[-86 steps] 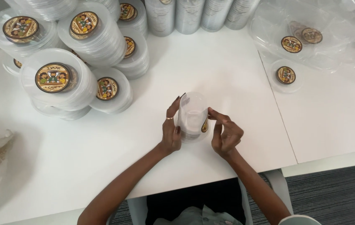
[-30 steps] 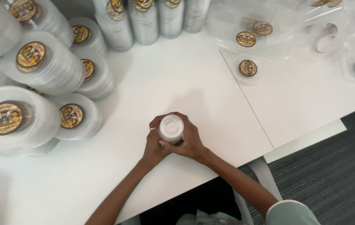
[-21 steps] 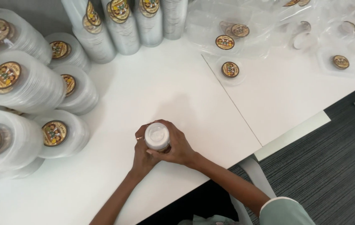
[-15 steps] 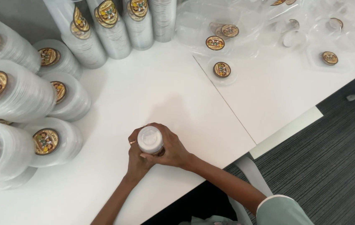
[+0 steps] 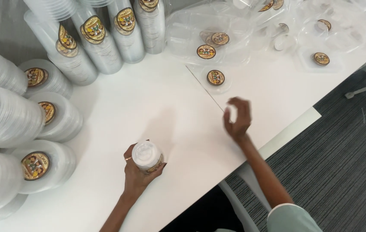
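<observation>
A: Left hand (image 5: 136, 175) is wrapped round one small clear plastic container (image 5: 147, 156), fingers clamped on its sides, thumb on the near side, a ring showing on one finger. The container sits low over the white worktop (image 5: 157, 103); I can't tell if it touches.

B: Which way is it pointing?

A: Its round top faces up at the camera, so the long axis runs roughly upright, tipped a little. A brown round label (image 5: 156, 166) peeks out on its lower right side.

B: And the other hand?

A: Right hand (image 5: 237, 118) is well apart, off to the right of the container, raised above the worktop, wrist bent, fingers curled loosely and empty. It's blurred, so the exact finger gap is hard to read.

B: Count the rest for me.

A: Beyond the left fingers, four tall stacks of lids (image 5: 125, 30) lean at the back. To their left, about six lying stacks of labelled containers (image 5: 47, 165). Beyond the right fingers, one single labelled lid (image 5: 215, 78) lies nearest, with a heap of clear trays (image 5: 208, 34) behind it.
</observation>
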